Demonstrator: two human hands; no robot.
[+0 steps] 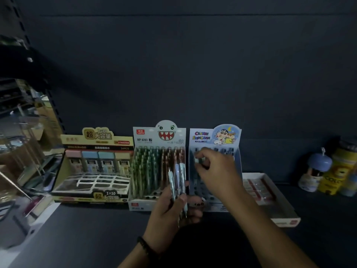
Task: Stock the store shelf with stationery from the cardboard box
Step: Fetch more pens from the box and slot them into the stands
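Over the dark shelf, the left hand has its grip closed round a bundle of pens, while the right hand pinches one blurred pen top in the blue display box.

I face a dark matte back panel in dim light. A slotted black upright stands at my left, blurred shelving beyond.

Pens in left grip
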